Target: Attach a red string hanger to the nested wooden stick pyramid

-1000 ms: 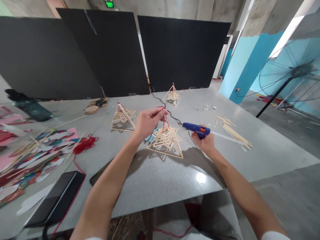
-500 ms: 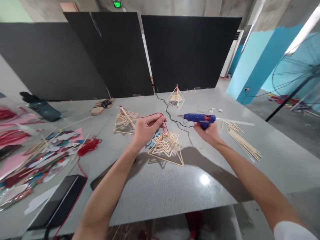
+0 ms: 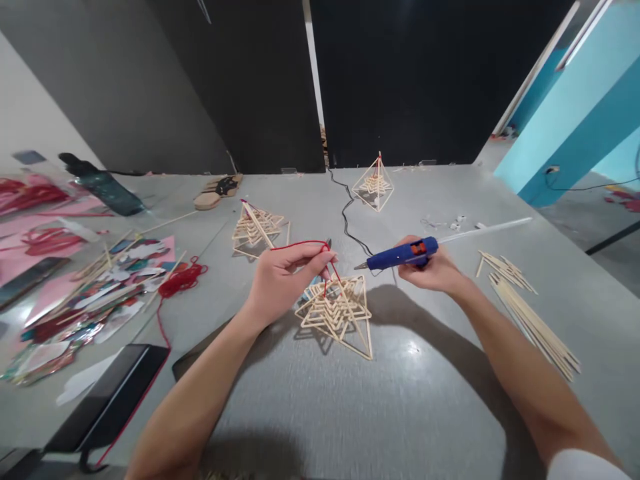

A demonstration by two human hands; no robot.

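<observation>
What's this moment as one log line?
left hand: holds red string | right hand: holds blue glue gun | stick frame: below string

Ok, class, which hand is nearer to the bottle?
Left. The left hand is right of the bottle, pinching red yarn; the right hand is farther right, holding the blue glue gun.

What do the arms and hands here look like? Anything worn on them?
They are human, not mechanical. The left hand and right hand wear no gloves, and no watch or bracelet shows. A white sleeve shows on the right arm; none shows on the left.
</observation>
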